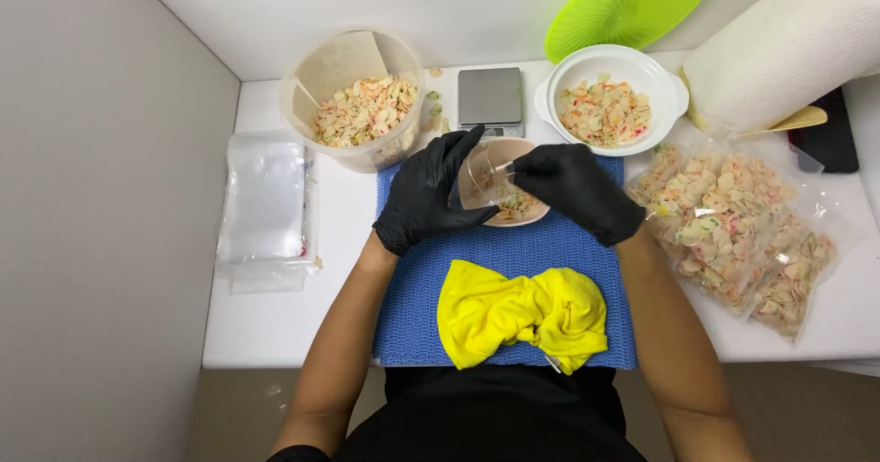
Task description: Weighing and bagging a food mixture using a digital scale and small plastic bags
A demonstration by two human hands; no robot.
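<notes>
Two hands: both gloved in black, working above the blue mat (412, 306)
Yellow cloth (521, 313): lying bunched on the mat's near part
Left hand (428, 192): fingers curling around a small clear bag (484, 180), holding it
Right hand (576, 190): fingertips pinching the bag's mouth
Small bowl (522, 213): sitting under the bag, on the mat's far edge
Scale (489, 96): resting just beyond the mat
Filled bags (738, 228): piling up right of the mat

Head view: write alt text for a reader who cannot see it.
Two black-gloved hands, left hand and right hand, hold a small clear bag over a small bowl on a blue mat. A tub and white dish of pale chips sit behind.
</notes>
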